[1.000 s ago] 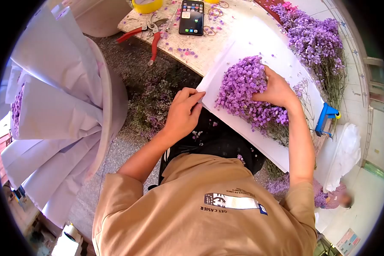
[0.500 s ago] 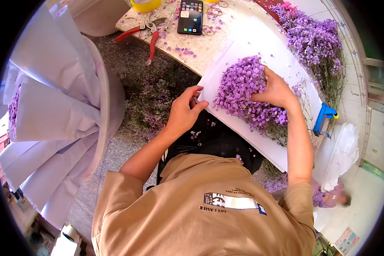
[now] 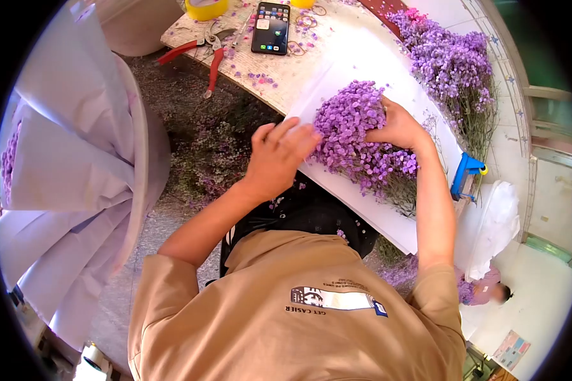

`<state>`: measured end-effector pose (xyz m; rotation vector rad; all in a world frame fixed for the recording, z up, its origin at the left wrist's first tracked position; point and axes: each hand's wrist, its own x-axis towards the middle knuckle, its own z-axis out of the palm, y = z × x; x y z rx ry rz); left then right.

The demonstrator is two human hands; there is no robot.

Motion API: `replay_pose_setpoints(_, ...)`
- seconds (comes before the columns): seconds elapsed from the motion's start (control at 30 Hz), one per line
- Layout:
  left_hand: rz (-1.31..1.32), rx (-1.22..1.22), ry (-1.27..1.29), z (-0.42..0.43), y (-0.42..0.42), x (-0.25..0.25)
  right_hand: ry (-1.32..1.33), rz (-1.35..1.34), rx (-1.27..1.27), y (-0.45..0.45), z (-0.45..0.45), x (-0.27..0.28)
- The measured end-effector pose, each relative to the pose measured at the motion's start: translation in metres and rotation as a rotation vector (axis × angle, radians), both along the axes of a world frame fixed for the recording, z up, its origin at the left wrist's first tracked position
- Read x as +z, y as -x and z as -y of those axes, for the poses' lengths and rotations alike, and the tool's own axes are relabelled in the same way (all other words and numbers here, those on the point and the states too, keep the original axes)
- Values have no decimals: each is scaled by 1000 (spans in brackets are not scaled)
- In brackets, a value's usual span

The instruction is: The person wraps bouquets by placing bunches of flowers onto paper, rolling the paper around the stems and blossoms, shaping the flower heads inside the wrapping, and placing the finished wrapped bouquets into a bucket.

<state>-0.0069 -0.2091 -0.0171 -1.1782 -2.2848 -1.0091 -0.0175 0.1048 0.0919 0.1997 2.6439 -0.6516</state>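
Note:
A bunch of small purple flowers [image 3: 353,130] lies on white wrapping paper [image 3: 362,206], its green stems pointing to the lower right. My right hand [image 3: 397,130] is wrapped round the bunch from its right side, with the thumb across the blossoms. At the paper's left edge is my left hand [image 3: 279,152], its fingers apart and partly blurred, the fingertips close to the left side of the blossoms. Whether they touch the paper or the flowers is hard to tell. Nothing shows in its grasp.
Red-handled pruning shears [image 3: 211,47], a phone [image 3: 271,28] and yellow tape [image 3: 206,7] lie on the table [image 3: 248,70]. More purple flowers [image 3: 451,63] lie beyond the paper, near a blue tool [image 3: 467,174]. A tub [image 3: 156,159] holds wrapped bouquets at left. A person [image 3: 486,289] is at lower right.
My left hand has moved up and right over the paper's edge toward the blossoms, its fingers spreading. My right hand keeps its hold. The whole view has shifted slightly.

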Motion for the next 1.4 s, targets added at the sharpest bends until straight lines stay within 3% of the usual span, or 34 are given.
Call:
replay_pose_setpoints(0.07, -157, -95, -38, -8, -2, 1, 270, 84, -80, 4, 3, 11)
replay_pose_setpoints(0.13, -316, -177, -74, -17, -3, -2, 251, 51, -18, 9, -10, 4)
replay_pose_setpoints(0.2, -490, -505, -111, -27, -4, -9, 296, 58, -27, 12, -12, 7)
replay_pose_setpoints(0.33, -549, -588, -32, -51, -11, -15, 272, 74, -83, 14, -7, 13)
replay_pose_setpoints(0.4, -398, -662, 89, -61, -13, -23, 248, 69, -67, 13, 3, 20)
replay_pose_setpoints(0.47, -362, -610, 55, -66, -18, -35, 116, -31, -73, 11, 19, 24)
replay_pose_setpoints(0.53, -318, -564, 27, -68, -25, -40, 178, -15, -141, 7, 47, 32)
replay_pose_setpoints(0.63, -272, -500, 15, -64, -29, -41, -147, -234, 26, 1, 66, 18)
replay_pose_setpoints(0.73, -236, -508, 3, -59, -26, -37, -183, -278, 64, -4, 65, 8)
replay_pose_setpoints(0.93, -255, -489, -59, -44, -17, -29, -119, -207, 72, 6, 52, 5)
replay_pose_setpoints(1.07, -318, -347, -1, -25, -3, -20, -44, -185, 95, 11, 44, -2)
replay_pose_setpoints(1.13, -416, -240, -98, -25, 4, -17, -51, -194, 79, 15, 33, -7)
replay_pose_setpoints(1.33, -430, -251, -29, -57, 31, 38, 207, 102, -81, 31, 29, 12)
replay_pose_setpoints(1.37, -382, -330, 41, -60, 36, 52, -48, -140, 183, 26, 3, -20)
replay_pose_setpoints(1.4, -338, -404, 115, -60, 43, 68, -51, -170, 138, 23, 10, -8)
